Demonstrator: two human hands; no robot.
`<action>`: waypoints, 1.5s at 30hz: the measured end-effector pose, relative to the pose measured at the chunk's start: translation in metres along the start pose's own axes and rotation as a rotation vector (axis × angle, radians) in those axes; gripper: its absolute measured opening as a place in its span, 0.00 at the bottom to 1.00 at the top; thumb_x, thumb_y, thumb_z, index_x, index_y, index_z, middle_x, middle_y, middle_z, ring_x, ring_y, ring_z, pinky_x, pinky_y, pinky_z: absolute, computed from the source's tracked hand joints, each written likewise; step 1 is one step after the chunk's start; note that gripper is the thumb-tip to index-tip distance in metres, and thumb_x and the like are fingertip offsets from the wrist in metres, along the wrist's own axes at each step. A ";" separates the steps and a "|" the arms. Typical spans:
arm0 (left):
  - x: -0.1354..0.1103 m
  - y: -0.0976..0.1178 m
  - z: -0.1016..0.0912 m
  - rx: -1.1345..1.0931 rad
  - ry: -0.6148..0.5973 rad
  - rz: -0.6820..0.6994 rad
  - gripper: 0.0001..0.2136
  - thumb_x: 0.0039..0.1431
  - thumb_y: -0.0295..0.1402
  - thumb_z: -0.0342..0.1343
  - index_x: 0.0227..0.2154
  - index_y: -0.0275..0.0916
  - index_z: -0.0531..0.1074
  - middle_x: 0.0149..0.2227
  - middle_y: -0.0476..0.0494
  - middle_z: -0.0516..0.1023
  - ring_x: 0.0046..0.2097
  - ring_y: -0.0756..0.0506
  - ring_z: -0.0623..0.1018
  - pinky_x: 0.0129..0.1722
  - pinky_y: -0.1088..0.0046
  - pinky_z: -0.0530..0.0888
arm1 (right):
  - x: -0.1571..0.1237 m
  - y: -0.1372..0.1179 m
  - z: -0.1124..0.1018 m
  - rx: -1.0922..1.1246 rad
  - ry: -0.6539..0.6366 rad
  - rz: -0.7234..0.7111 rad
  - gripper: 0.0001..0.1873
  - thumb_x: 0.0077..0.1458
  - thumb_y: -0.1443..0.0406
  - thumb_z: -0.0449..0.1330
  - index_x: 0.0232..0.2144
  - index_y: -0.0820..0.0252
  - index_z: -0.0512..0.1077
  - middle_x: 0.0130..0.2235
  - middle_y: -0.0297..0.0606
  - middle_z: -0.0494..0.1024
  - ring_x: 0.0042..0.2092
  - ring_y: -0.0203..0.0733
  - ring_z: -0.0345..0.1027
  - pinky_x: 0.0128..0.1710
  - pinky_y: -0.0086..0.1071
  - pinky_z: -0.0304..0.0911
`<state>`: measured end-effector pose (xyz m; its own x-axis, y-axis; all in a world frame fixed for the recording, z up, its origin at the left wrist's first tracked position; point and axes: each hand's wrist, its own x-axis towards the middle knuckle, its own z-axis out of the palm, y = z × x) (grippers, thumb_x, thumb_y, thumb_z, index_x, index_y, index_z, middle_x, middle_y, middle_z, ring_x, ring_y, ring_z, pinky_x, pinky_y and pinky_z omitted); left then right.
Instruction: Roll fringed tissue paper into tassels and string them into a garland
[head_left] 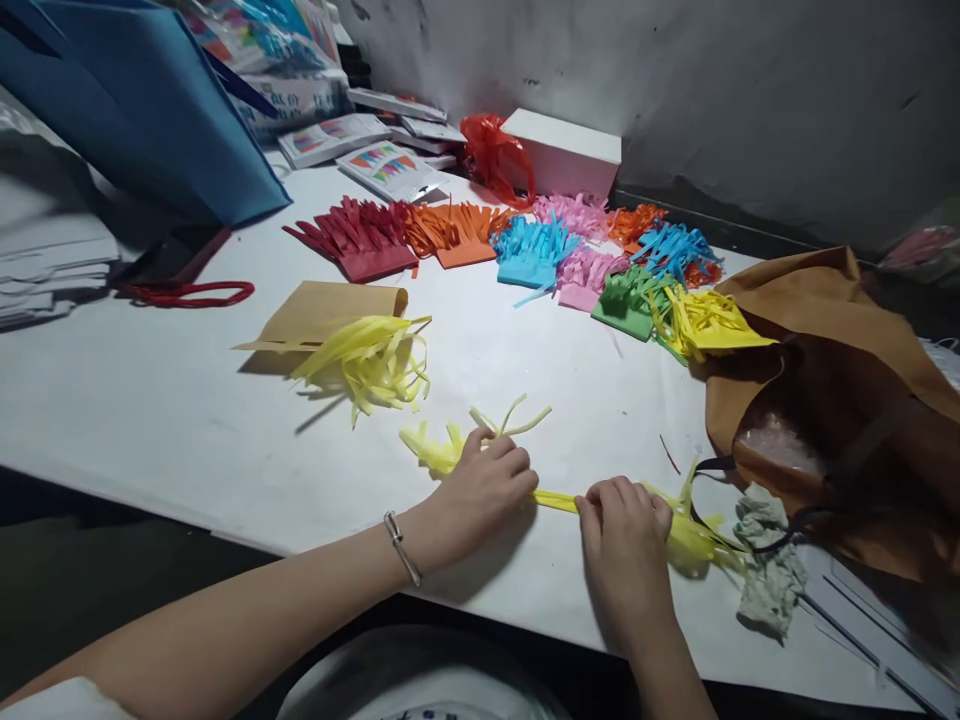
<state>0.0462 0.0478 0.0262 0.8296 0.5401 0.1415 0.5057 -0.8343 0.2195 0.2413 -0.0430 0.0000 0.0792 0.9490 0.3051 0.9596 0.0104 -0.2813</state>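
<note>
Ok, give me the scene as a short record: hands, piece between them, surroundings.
Left hand: closed on yellow fringed paper
Right hand: closed on the same piece
Piece: narrow between the hands, fringe spread at both ends
Left: brown paper, partly covered by loose yellow fringe
Far: row of fringed bundles, dark red bundle leftmost, yellow bundle rightmost
Right: brown bag, crumpled pale-green wad beside it

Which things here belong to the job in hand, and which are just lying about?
In the job:
yellow paper, gripped by left hand and right hand
probably pale yellow fringe, coloured fringes

Lying about, it seems:
blue bag
brown bag
red bag
white box
crumpled wad
</note>
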 end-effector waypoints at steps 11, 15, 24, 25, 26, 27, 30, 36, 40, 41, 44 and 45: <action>0.003 -0.005 0.006 0.090 0.026 0.186 0.09 0.65 0.24 0.50 0.30 0.38 0.70 0.31 0.44 0.74 0.37 0.43 0.69 0.49 0.59 0.60 | 0.002 -0.008 -0.008 0.018 0.047 -0.151 0.03 0.64 0.66 0.56 0.40 0.54 0.70 0.39 0.41 0.76 0.43 0.49 0.66 0.53 0.51 0.48; -0.001 -0.006 0.008 -0.097 0.023 0.129 0.06 0.64 0.27 0.52 0.32 0.38 0.71 0.34 0.45 0.76 0.39 0.44 0.70 0.47 0.62 0.61 | 0.001 -0.019 -0.007 0.042 -0.079 -0.353 0.10 0.64 0.73 0.52 0.37 0.55 0.70 0.35 0.38 0.75 0.39 0.44 0.65 0.50 0.46 0.52; -0.016 0.001 0.011 -0.228 0.082 -0.002 0.09 0.67 0.29 0.52 0.32 0.38 0.74 0.36 0.46 0.77 0.41 0.45 0.71 0.45 0.62 0.59 | -0.022 -0.007 -0.010 0.296 0.007 -0.238 0.07 0.64 0.72 0.55 0.37 0.57 0.70 0.37 0.38 0.73 0.40 0.42 0.64 0.50 0.43 0.59; -0.016 0.002 0.010 -0.248 0.077 -0.016 0.09 0.67 0.30 0.52 0.32 0.38 0.74 0.36 0.46 0.77 0.41 0.45 0.71 0.45 0.63 0.59 | -0.025 -0.006 -0.010 0.281 0.016 -0.217 0.07 0.63 0.72 0.55 0.37 0.57 0.70 0.38 0.39 0.73 0.41 0.43 0.64 0.49 0.43 0.59; -0.016 0.003 0.008 -0.259 0.064 -0.024 0.09 0.67 0.30 0.51 0.32 0.38 0.75 0.37 0.46 0.77 0.41 0.45 0.72 0.45 0.63 0.59 | -0.027 -0.006 -0.010 0.259 0.025 -0.198 0.06 0.64 0.72 0.55 0.38 0.57 0.71 0.39 0.39 0.73 0.42 0.43 0.64 0.49 0.43 0.59; -0.016 0.004 0.007 -0.261 0.046 -0.030 0.10 0.68 0.30 0.51 0.33 0.38 0.75 0.37 0.46 0.77 0.41 0.45 0.72 0.44 0.63 0.59 | -0.029 -0.007 -0.010 0.233 0.034 -0.181 0.06 0.64 0.72 0.55 0.38 0.58 0.71 0.39 0.39 0.73 0.42 0.43 0.64 0.48 0.43 0.58; -0.012 0.009 0.002 -0.225 -0.020 -0.061 0.10 0.67 0.29 0.48 0.33 0.37 0.74 0.38 0.44 0.77 0.42 0.44 0.71 0.43 0.62 0.59 | -0.030 -0.014 -0.008 0.115 0.050 -0.103 0.07 0.64 0.71 0.53 0.36 0.59 0.70 0.40 0.40 0.74 0.43 0.45 0.66 0.51 0.47 0.55; 0.004 0.022 -0.005 -0.055 -0.112 -0.183 0.10 0.64 0.28 0.48 0.29 0.35 0.72 0.36 0.40 0.74 0.40 0.41 0.70 0.39 0.60 0.59 | -0.023 -0.031 -0.010 -0.123 0.025 0.082 0.05 0.60 0.70 0.57 0.31 0.59 0.68 0.38 0.41 0.75 0.43 0.51 0.66 0.53 0.54 0.51; 0.002 0.019 -0.003 -0.051 -0.053 -0.041 0.06 0.61 0.24 0.52 0.31 0.37 0.72 0.37 0.43 0.75 0.40 0.43 0.70 0.44 0.58 0.59 | -0.023 -0.028 -0.010 -0.023 0.055 -0.008 0.05 0.61 0.71 0.56 0.34 0.58 0.70 0.39 0.40 0.75 0.42 0.47 0.66 0.55 0.52 0.51; -0.001 0.018 -0.002 -0.030 -0.035 0.021 0.06 0.60 0.23 0.52 0.30 0.37 0.72 0.36 0.44 0.75 0.40 0.43 0.70 0.47 0.57 0.59 | -0.025 -0.026 -0.010 0.021 0.056 -0.074 0.07 0.62 0.72 0.54 0.35 0.58 0.70 0.38 0.39 0.74 0.41 0.46 0.66 0.56 0.50 0.51; -0.006 0.016 0.005 0.071 0.025 0.180 0.07 0.61 0.22 0.53 0.29 0.37 0.72 0.33 0.46 0.74 0.39 0.43 0.70 0.52 0.53 0.56 | -0.028 -0.023 -0.007 0.091 0.037 -0.225 0.09 0.63 0.74 0.52 0.39 0.59 0.71 0.38 0.38 0.74 0.41 0.42 0.66 0.58 0.46 0.51; -0.006 0.015 0.008 0.100 0.041 0.213 0.07 0.62 0.23 0.53 0.29 0.37 0.72 0.32 0.45 0.74 0.39 0.43 0.70 0.52 0.53 0.57 | -0.027 -0.023 -0.005 0.079 0.036 -0.239 0.09 0.63 0.73 0.52 0.41 0.60 0.71 0.38 0.39 0.74 0.41 0.43 0.66 0.58 0.47 0.51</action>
<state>0.0513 0.0310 0.0208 0.9106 0.3535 0.2140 0.3433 -0.9354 0.0844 0.2181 -0.0708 0.0028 -0.1366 0.9047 0.4036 0.9282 0.2592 -0.2669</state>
